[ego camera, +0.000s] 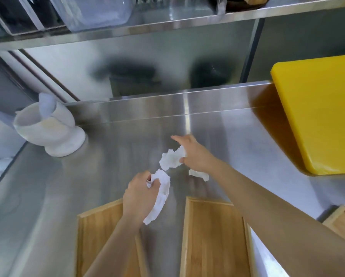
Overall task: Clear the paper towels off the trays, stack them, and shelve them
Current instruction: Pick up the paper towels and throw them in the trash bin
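Note:
My left hand (140, 193) is closed on a crumpled white paper towel (161, 193) that hangs down over the steel counter. My right hand (195, 154) grips a second crumpled paper towel (170, 159), its index finger stretched forward. A small scrap of towel (199, 174) shows just below my right wrist. Two bare wooden trays lie side by side at the near edge: one (95, 242) under my left forearm, one (213, 240) to its right. The corner of a third wooden tray (343, 221) peeks in at the far right.
A thick yellow cutting board (317, 114) lies on the counter (117, 156) at the right. A white stone mortar (48, 126) stands at the back left. A steel shelf (167, 27) above holds clear plastic containers (95, 11).

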`<state>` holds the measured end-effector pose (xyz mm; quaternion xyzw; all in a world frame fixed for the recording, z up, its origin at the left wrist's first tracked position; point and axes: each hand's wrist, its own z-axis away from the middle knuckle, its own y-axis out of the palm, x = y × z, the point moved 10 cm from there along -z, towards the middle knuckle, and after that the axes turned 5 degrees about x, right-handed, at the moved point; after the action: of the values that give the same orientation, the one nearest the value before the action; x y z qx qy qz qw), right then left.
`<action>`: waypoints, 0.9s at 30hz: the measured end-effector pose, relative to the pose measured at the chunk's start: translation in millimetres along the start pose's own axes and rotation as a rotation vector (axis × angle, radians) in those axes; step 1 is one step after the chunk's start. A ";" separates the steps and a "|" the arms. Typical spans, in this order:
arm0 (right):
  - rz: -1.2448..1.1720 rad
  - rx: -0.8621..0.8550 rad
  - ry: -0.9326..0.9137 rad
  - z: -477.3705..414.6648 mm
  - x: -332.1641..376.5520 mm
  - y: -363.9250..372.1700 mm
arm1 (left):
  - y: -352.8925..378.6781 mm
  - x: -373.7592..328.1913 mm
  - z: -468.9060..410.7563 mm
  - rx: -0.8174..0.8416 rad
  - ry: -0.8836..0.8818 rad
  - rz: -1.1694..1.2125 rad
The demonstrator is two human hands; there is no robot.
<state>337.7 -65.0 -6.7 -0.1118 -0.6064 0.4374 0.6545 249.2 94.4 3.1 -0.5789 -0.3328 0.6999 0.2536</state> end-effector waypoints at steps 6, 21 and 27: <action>0.129 0.130 0.124 -3.2 -3.9 35.3 | -12.6 25.0 16.1 -0.013 -0.071 0.152; 0.045 -0.657 0.273 267.2 -19.4 -149.9 | -11.9 -127.8 120.6 0.100 0.340 0.187; 0.002 -0.845 0.212 336.4 -24.3 -167.4 | 2.8 -187.3 144.5 0.137 0.499 0.210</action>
<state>113.9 -310.6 170.3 -0.4147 -0.6615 0.1375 0.6095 145.4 -71.0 136.8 -0.7462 -0.1504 0.5789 0.2923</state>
